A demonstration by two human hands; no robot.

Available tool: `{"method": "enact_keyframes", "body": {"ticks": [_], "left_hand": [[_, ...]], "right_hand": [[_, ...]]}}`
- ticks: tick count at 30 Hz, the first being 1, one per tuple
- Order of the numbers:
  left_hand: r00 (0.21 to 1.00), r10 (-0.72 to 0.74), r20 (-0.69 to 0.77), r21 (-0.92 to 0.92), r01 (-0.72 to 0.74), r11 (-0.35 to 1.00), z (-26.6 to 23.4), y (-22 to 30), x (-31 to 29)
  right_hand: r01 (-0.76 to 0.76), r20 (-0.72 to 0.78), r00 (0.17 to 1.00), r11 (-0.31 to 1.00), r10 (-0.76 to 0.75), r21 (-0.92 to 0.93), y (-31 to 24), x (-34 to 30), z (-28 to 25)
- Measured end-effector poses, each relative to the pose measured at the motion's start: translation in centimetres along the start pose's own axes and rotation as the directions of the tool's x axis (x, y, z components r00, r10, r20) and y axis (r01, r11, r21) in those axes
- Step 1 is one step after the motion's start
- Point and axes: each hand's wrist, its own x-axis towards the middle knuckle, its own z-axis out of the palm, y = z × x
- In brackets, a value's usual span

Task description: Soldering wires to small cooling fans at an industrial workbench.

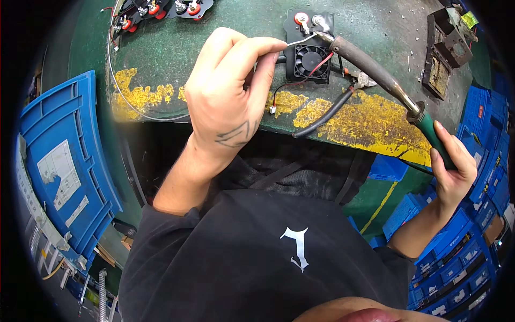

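Note:
My left hand (222, 91) pinches a thin silvery solder wire (300, 41) between thumb and forefinger. The wire's end meets the tip of a soldering iron (370, 67), whose green handle is wrapped in the fingers of my right hand (455, 161). Tip and wire come together at a metal lug below the white terminal (320, 22) on a black plate (291, 27). Next to that terminal is a red-ringed one (302, 19). A small black fan (310, 60) is on the plate's near part, its red and black leads ending in a white plug (272, 110).
A thick black cable (326, 115) with a metal lug lies near the bench's worn yellow edge (370, 123). Similar black panels (179, 9) sit at the far left. A dark metal tray (435, 67) stands on the right. Blue crates (472, 236) line the right; a blue panel (67, 166) is at left.

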Motion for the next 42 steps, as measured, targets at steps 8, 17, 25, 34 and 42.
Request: {"method": "enact_keyframes", "body": {"ticks": [8,17,25,34,42], "left_hand": [[1.0,-0.008,0.002,-0.046,0.008,0.999,0.3,-0.1,-0.2],[0.994,-0.095,-0.047,-0.138,0.088,0.986,-0.1,-0.1,-0.8],[0.971,-0.238,-0.007,-0.071,0.237,0.969,-1.4,1.1,-1.2],[0.99,-0.113,0.087,0.12,0.102,0.988,-1.2,1.4,-0.7],[0.93,-0.223,0.292,0.247,0.152,0.957,-1.9,1.9,-0.4]], "right_hand": [[0.003,-0.023,1.0,1.0,-0.002,0.013,0.1,0.0,0.3],[-0.024,-0.018,1.0,1.0,0.024,0.02,0.2,-0.2,0.1],[-0.071,-0.07,0.995,0.995,0.076,0.073,1.7,-1.8,0.2],[-0.215,-0.343,0.896,0.951,0.283,0.224,4.6,-4.3,4.3],[-0.165,-0.453,0.828,0.916,0.331,0.366,6.3,-5.5,7.6]]}}
